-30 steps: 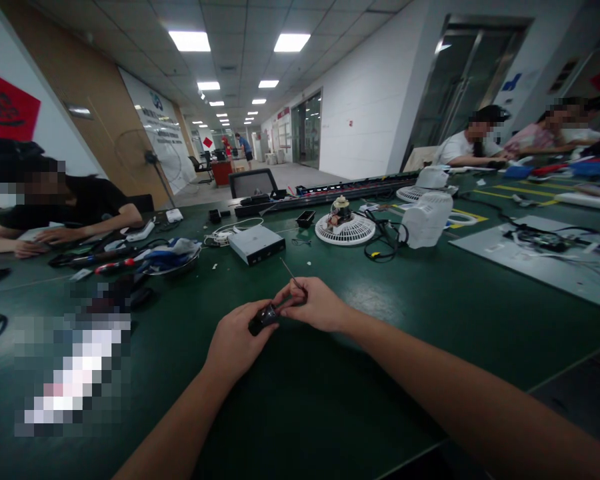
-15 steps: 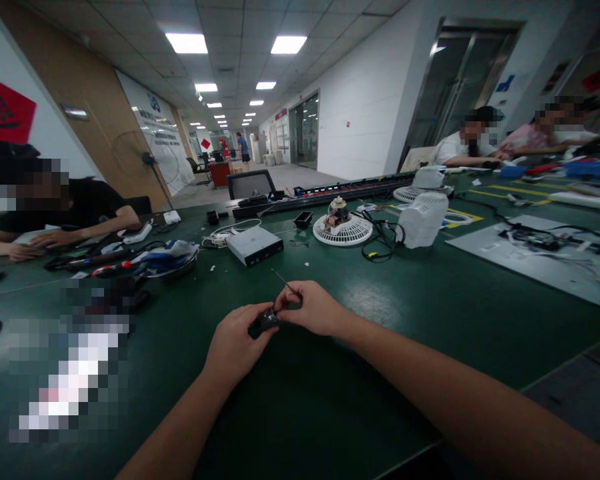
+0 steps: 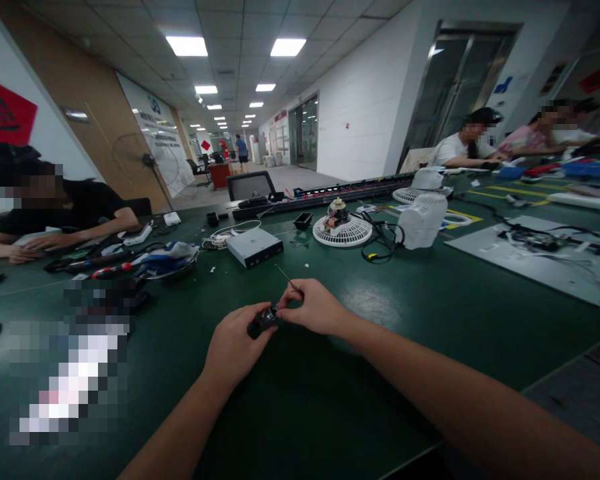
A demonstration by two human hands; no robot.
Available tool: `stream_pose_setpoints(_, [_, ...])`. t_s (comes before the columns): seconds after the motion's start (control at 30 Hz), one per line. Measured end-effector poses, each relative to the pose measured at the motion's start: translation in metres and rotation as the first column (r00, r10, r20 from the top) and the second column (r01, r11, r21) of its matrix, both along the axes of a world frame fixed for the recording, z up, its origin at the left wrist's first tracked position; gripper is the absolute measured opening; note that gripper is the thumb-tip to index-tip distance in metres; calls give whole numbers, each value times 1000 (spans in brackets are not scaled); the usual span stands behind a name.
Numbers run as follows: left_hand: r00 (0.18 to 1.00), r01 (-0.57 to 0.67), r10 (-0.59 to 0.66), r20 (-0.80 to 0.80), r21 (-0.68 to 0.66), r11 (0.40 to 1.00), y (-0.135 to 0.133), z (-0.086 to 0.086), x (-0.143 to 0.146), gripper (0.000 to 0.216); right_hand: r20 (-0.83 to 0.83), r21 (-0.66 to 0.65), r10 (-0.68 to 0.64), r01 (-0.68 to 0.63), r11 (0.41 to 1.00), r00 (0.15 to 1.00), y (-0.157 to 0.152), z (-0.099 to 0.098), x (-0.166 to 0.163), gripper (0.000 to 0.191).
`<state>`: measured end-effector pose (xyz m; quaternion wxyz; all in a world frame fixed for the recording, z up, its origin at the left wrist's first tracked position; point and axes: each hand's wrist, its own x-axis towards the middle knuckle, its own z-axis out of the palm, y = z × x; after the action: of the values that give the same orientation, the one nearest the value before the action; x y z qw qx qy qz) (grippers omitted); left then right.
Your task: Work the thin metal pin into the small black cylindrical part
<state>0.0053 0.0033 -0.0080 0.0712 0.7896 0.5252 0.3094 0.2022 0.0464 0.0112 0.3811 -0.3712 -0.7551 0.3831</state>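
Observation:
My left hand point(image 3: 235, 347) is closed round a small black part point(image 3: 261, 321), held just above the green table point(image 3: 330, 400). My right hand point(image 3: 313, 307) touches that part from the right and pinches a thin metal rod point(image 3: 285, 277) that sticks up and away to the left. The two hands meet at the table's middle. What the rod's lower end does at the part is hidden by my fingers.
Beyond my hands lie a grey box-shaped drive point(image 3: 255, 246), a white fan grille with a motor point(image 3: 343, 229), a white fan housing point(image 3: 424, 220) and black cables point(image 3: 380, 243). Tools and cloth point(image 3: 145, 260) lie at the left. Other people sit at the left point(image 3: 60, 213) and far right point(image 3: 467, 147).
Both hands have stayed together on the part. The rod's tip has shifted slightly, tilting a little further left and back again. The view has nudged a bit.

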Motion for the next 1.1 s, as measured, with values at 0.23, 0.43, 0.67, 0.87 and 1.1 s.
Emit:
stream_pose_setpoints(0.23, [999, 25, -25, 29, -1, 1000, -1, 1, 0, 39, -149, -63, 40, -49, 997, 988, 4, -4, 0, 36])
stream_pose_setpoints(0.43, [999, 41, -41, 16, 6, 999, -2, 2, 1, 37, -260, -112, 71, -103, 988, 963, 6, -2, -1, 46])
stream_pose_setpoints(0.67, [998, 64, -64, -12, 26, 998, -2, 3, 2, 36, -153, -167, 90, -116, 979, 984, 6, -3, -1, 42])
stream_pose_setpoints(0.87, [999, 27, -28, 19, 29, 999, -1, 2, -1, 38, -94, -275, 33, -58, 960, 995, 12, -14, -1, 30])
stream_pose_setpoints(1.1, [1000, 3, -2, 29, -16, 1000, -1, 2, -1, 40, -30, -99, -6, 3, 995, 1000, 7, -11, 0, 28])
